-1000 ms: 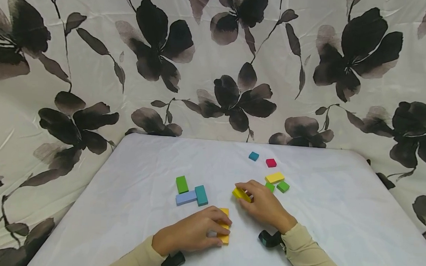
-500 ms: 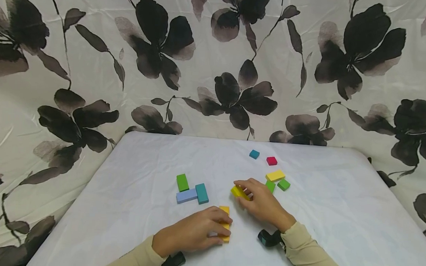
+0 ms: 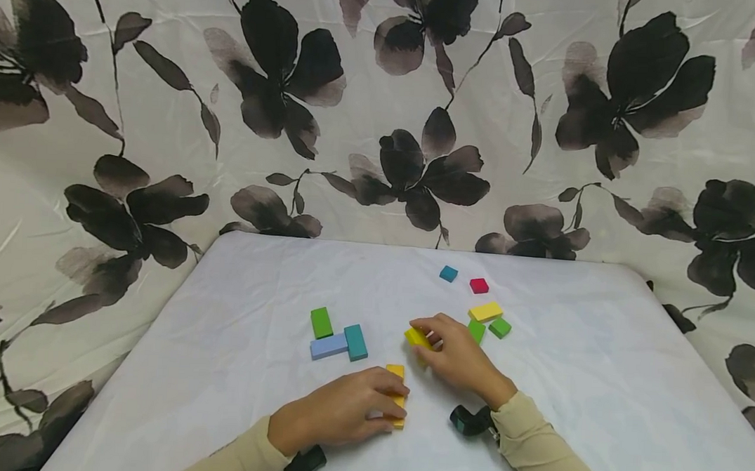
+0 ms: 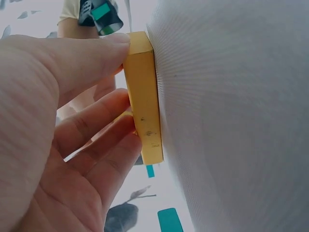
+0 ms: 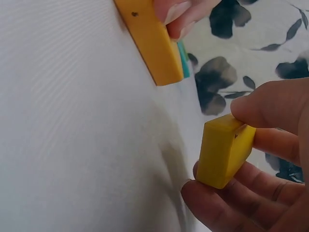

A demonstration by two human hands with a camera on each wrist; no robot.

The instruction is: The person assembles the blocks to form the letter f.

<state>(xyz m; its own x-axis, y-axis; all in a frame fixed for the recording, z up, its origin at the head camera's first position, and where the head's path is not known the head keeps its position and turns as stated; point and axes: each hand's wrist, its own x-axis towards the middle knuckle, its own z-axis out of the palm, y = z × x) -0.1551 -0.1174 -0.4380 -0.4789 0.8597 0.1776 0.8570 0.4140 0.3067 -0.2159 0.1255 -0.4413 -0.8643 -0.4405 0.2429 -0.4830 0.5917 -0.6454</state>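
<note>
My left hand [image 3: 338, 408] grips an orange-yellow wooden block [image 4: 143, 96] lying on the white-covered table, with the thumb at one end and fingers along its top and side. To the right and a little farther away, my right hand [image 3: 463, 355] pinches a smaller yellow block [image 5: 219, 152] between thumb and fingertips. In the right wrist view this block is tilted and held off the cloth, with a shadow beneath. A gap separates the two held blocks. Left of them, a green block [image 3: 322, 322], a periwinkle-blue block [image 3: 329, 347] and a teal block [image 3: 356, 342] lie close together.
Beyond my right hand lie another yellow block [image 3: 485, 312], a small green block [image 3: 500, 328] and a partly hidden green one [image 3: 477, 330]. Farther back sit a red block [image 3: 479, 285] and a blue block [image 3: 448, 273]. A floral cloth [image 3: 411, 188] hangs behind the table.
My right hand has shifted slightly left with the yellow block, toward the orange-yellow one. The left hand stays in place on its block.
</note>
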